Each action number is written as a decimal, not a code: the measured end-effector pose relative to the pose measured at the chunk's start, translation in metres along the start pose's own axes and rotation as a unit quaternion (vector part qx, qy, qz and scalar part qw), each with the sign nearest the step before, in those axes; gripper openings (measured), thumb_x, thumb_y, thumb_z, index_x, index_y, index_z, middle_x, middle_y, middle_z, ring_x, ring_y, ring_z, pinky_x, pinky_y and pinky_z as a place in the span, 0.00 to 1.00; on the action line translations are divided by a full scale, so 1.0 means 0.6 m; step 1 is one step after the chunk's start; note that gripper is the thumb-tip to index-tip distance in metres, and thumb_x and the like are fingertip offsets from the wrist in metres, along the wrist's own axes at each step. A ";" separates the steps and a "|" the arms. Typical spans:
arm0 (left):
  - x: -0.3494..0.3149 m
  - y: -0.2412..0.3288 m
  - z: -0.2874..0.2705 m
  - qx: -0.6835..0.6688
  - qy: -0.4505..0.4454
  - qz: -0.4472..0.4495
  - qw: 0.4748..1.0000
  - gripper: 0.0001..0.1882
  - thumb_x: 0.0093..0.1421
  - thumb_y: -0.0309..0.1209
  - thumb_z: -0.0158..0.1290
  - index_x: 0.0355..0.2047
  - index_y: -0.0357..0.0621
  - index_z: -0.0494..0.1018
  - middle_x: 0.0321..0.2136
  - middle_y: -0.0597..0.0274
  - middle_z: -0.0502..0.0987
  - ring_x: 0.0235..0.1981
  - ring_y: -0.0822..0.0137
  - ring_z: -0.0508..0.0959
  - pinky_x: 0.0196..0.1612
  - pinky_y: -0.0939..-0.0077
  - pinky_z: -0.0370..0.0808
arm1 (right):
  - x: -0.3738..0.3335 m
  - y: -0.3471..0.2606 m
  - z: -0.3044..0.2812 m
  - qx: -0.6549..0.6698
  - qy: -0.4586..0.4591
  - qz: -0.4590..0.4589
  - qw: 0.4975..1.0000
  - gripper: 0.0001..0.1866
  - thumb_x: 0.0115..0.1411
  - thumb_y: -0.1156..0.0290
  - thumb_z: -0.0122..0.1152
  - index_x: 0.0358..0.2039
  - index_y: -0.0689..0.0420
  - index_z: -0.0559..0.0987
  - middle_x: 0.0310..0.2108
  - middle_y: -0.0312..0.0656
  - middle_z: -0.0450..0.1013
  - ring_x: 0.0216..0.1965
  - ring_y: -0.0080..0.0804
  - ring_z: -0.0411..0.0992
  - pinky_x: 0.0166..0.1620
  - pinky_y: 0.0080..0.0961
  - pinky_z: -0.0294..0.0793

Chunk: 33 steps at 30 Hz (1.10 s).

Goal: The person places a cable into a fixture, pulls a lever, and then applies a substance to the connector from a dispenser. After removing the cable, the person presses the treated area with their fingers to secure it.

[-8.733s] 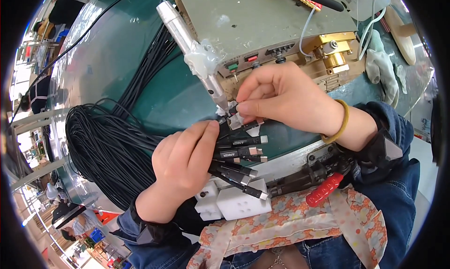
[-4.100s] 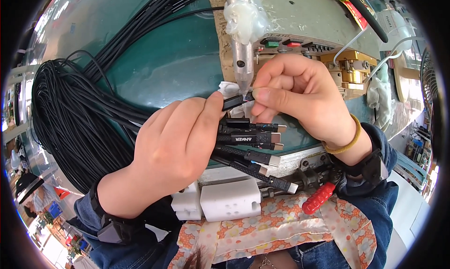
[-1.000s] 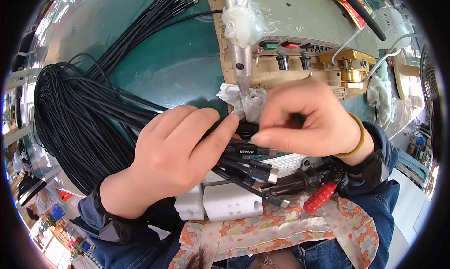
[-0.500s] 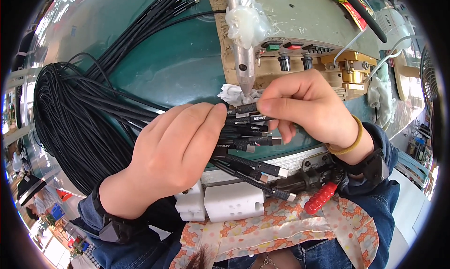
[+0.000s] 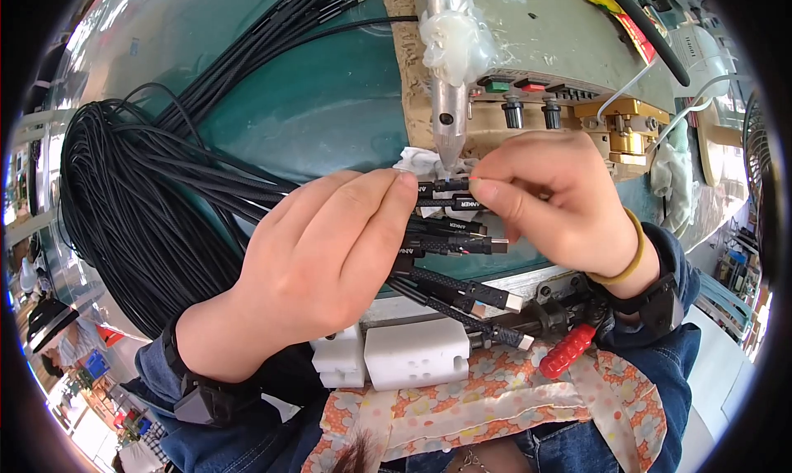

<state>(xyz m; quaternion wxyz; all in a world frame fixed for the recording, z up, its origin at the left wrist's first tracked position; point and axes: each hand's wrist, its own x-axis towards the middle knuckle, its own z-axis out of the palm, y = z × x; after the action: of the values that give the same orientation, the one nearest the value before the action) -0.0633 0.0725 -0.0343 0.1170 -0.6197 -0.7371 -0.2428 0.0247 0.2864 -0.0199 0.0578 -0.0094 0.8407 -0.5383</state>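
Observation:
With fingers wrapped over it, my left hand grips a bundle of black braided cables, whose metal-tipped connectors fan out to the right. My right hand pinches the right end of the uppermost cable connector between thumb and forefinger. Right above that connector stands the pointed tip of a metal nozzle, at or almost at its surface. A whitish lump coats the nozzle's shaft. Behind the connector lies a crumpled white tissue. The left fingertips partly hide the cables.
A large loop of black cable lies left on the green mat; more cables run to the back. At the back right stands a control box with black knobs. White blocks and a red-handled clamp sit at the near edge.
The whole view has shifted, so things appear farther right. Both hands have risen slightly with the cables, and the right fingers have drawn in closer around the connector's end.

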 end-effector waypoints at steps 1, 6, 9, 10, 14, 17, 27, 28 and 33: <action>0.000 0.000 -0.001 0.000 -0.002 0.000 1.000 0.18 0.42 0.23 0.52 0.36 0.29 0.72 0.32 0.52 0.74 0.29 0.61 0.76 0.30 0.75 0.75 | 0.000 0.004 0.001 0.000 -0.001 -0.001 1.000 0.04 0.52 0.76 0.58 0.29 0.63 0.76 0.17 0.42 0.70 0.18 0.29 0.71 0.19 0.18 0.66; 0.001 -0.001 0.002 0.006 0.015 0.006 1.000 0.16 0.42 0.24 0.53 0.34 0.29 0.73 0.31 0.54 0.74 0.27 0.63 0.76 0.29 0.76 0.75 | 0.003 0.015 0.000 -0.240 0.070 -0.255 0.934 0.06 0.51 0.77 0.59 0.30 0.63 0.75 0.19 0.44 0.70 0.20 0.32 0.71 0.19 0.19 0.66; 0.004 0.000 -0.001 -0.007 0.027 0.001 1.000 0.16 0.41 0.24 0.53 0.33 0.30 0.74 0.30 0.54 0.75 0.26 0.63 0.75 0.27 0.76 0.74 | 0.007 0.008 -0.001 -0.252 0.073 -0.267 0.927 0.05 0.53 0.75 0.58 0.30 0.63 0.75 0.20 0.41 0.71 0.18 0.28 0.71 0.20 0.18 0.67; 0.005 0.000 -0.003 -0.013 0.033 -0.001 0.999 0.15 0.41 0.24 0.53 0.32 0.30 0.74 0.29 0.54 0.75 0.25 0.64 0.75 0.26 0.77 0.74 | 0.004 0.001 -0.006 -0.073 0.004 -0.105 0.992 0.06 0.55 0.74 0.57 0.30 0.63 0.74 0.21 0.40 0.71 0.18 0.26 0.71 0.20 0.17 0.67; 0.003 -0.004 -0.014 -0.105 0.009 0.016 0.994 0.18 0.38 0.22 0.54 0.34 0.29 0.74 0.31 0.47 0.76 0.24 0.59 0.76 0.27 0.73 0.74 | 0.002 -0.012 -0.009 0.306 -0.134 0.228 0.915 0.07 0.59 0.72 0.55 0.30 0.64 0.74 0.22 0.37 0.71 0.17 0.21 0.70 0.20 0.15 0.68; 0.002 -0.003 -0.019 -0.115 0.000 0.024 0.993 0.17 0.39 0.23 0.54 0.33 0.30 0.74 0.31 0.47 0.77 0.24 0.59 0.76 0.26 0.74 0.74 | 0.002 -0.010 -0.006 0.340 -0.146 0.233 0.899 0.08 0.61 0.73 0.53 0.28 0.64 0.74 0.22 0.37 0.72 0.18 0.20 0.70 0.21 0.14 0.69; -0.002 -0.005 -0.018 -0.132 -0.003 0.017 0.991 0.18 0.39 0.22 0.56 0.34 0.32 0.75 0.32 0.49 0.78 0.24 0.62 0.78 0.25 0.76 0.74 | -0.001 -0.025 -0.035 0.268 -0.236 0.217 0.908 0.11 0.60 0.69 0.54 0.26 0.64 0.75 0.19 0.36 0.71 0.16 0.18 0.69 0.19 0.14 0.66; -0.003 -0.005 -0.016 -0.137 -0.007 0.008 0.991 0.18 0.39 0.22 0.56 0.34 0.32 0.75 0.31 0.50 0.78 0.24 0.62 0.78 0.25 0.77 0.74 | -0.001 -0.026 -0.040 0.229 -0.266 0.213 0.912 0.12 0.60 0.67 0.55 0.25 0.63 0.75 0.17 0.34 0.70 0.16 0.17 0.69 0.19 0.15 0.65; 0.003 0.005 -0.020 -0.139 -0.056 -0.034 0.988 0.18 0.40 0.21 0.57 0.35 0.33 0.74 0.28 0.53 0.77 0.24 0.63 0.78 0.24 0.77 0.74 | 0.001 -0.019 -0.028 0.206 -0.250 0.205 0.923 0.13 0.59 0.67 0.56 0.22 0.62 0.75 0.16 0.34 0.70 0.16 0.17 0.69 0.19 0.15 0.65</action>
<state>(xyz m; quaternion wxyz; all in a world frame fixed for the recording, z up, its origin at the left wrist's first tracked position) -0.0622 0.0685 -0.0228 -0.0202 -0.6175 -0.7219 -0.3117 0.0218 0.2966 -0.0029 0.3761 0.0410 0.6528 -0.6563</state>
